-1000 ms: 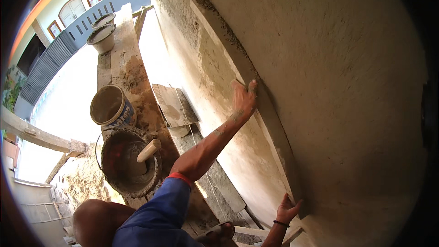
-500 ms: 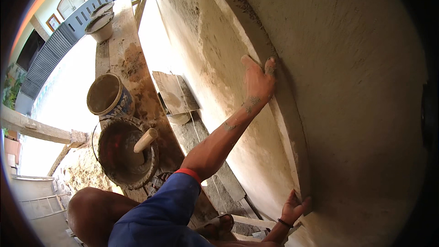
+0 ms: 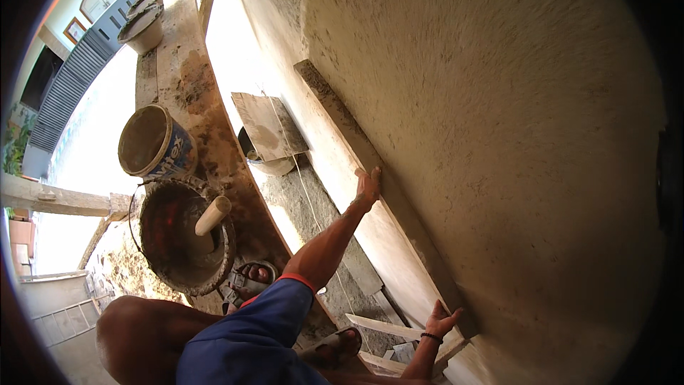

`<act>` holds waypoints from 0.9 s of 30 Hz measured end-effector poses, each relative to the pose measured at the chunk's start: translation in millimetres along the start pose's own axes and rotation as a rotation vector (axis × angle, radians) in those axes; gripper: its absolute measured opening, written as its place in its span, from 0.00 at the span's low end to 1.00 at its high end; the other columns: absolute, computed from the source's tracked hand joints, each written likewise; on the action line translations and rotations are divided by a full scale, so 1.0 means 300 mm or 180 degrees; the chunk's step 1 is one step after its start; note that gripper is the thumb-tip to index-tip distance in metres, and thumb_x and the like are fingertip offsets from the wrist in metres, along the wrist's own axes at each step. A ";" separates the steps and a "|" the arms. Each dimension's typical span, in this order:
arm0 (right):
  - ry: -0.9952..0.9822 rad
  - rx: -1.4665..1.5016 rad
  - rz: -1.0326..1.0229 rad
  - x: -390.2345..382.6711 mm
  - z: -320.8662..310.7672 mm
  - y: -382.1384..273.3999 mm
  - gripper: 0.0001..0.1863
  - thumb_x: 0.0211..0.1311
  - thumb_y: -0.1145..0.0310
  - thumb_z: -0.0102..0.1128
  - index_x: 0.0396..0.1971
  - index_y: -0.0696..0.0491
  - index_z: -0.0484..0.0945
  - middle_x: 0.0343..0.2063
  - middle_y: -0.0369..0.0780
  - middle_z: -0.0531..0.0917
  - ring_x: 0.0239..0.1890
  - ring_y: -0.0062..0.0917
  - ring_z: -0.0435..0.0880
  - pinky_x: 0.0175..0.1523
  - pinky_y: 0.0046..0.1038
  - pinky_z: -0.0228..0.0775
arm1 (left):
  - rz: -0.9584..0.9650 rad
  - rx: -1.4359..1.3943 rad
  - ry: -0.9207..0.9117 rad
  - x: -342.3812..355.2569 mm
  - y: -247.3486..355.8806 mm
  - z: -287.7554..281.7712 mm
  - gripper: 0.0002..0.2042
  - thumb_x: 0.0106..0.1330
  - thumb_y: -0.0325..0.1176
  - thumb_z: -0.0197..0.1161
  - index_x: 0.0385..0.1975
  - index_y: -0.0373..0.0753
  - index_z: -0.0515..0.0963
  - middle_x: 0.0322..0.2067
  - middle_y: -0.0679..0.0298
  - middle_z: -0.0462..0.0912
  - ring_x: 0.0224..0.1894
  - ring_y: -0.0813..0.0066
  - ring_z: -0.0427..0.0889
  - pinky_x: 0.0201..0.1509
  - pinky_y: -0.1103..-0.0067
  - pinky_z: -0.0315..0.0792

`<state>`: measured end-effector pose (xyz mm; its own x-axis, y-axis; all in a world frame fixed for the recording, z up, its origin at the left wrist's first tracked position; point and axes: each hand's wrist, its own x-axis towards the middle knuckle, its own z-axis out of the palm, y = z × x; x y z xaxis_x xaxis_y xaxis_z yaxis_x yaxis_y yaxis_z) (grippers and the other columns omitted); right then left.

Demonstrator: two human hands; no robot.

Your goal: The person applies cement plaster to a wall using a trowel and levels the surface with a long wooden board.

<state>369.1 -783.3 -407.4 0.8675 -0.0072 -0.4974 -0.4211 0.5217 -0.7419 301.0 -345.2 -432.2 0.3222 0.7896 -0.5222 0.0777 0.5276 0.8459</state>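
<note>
A long straight wooden board (image 3: 342,121), caked with mortar at its far end, lies edge-on against the plastered wall (image 3: 499,135). My left hand (image 3: 368,187) grips it about midway, thumb on one edge and fingers over the other. Close to the board's near end, my right hand (image 3: 443,319) clasps it too, thumb and fingers on either side. A dark band circles my right wrist. Part of each hand's fingers is hidden behind the board.
I crouch on a plank scaffold (image 3: 189,71). On it stand a mortar-crusted bucket (image 3: 222,257) with a wooden handle (image 3: 212,216) sticking out, a white-and-blue pail (image 3: 174,150) and further tubs (image 3: 142,34). Below, a square board (image 3: 267,125) covers part of a bucket.
Both hands and the board have moved down along the wall, toward the scaffold. The board's far end has come into view, and more smooth plaster shows above it.
</note>
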 end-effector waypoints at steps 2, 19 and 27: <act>0.0046 0.0068 0.0022 0.072 -0.122 0.021 0.28 0.60 0.49 0.57 0.55 0.51 0.68 0.51 0.41 0.76 0.50 0.32 0.77 0.50 0.37 0.75 | -0.0282 0.0051 -0.0187 -0.034 -0.040 0.033 0.24 0.68 0.45 0.51 0.44 0.29 0.53 0.37 0.45 0.73 0.33 0.61 0.78 0.29 0.71 0.76; 0.0261 0.0050 0.0416 0.073 -0.115 0.032 0.29 0.60 0.48 0.56 0.56 0.49 0.67 0.53 0.41 0.74 0.54 0.34 0.73 0.54 0.41 0.72 | 0.0748 -0.0732 -0.0166 -0.037 -0.068 -0.021 0.24 0.63 0.49 0.58 0.38 0.37 0.53 0.30 0.56 0.73 0.21 0.75 0.75 0.13 0.83 0.69; -0.0097 0.0256 0.0280 -0.017 0.036 -0.002 0.26 0.60 0.52 0.58 0.53 0.51 0.70 0.50 0.41 0.76 0.52 0.34 0.74 0.56 0.42 0.68 | 0.0567 -0.0700 -0.0425 -0.067 0.202 -0.063 0.25 0.65 0.43 0.58 0.43 0.31 0.52 0.42 0.48 0.70 0.40 0.66 0.75 0.37 0.76 0.78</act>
<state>367.9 -774.4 -399.5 0.8363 0.0669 -0.5442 -0.4744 0.5860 -0.6570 281.3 -323.2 -372.7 0.4345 0.8354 -0.3366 -0.1924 0.4512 0.8714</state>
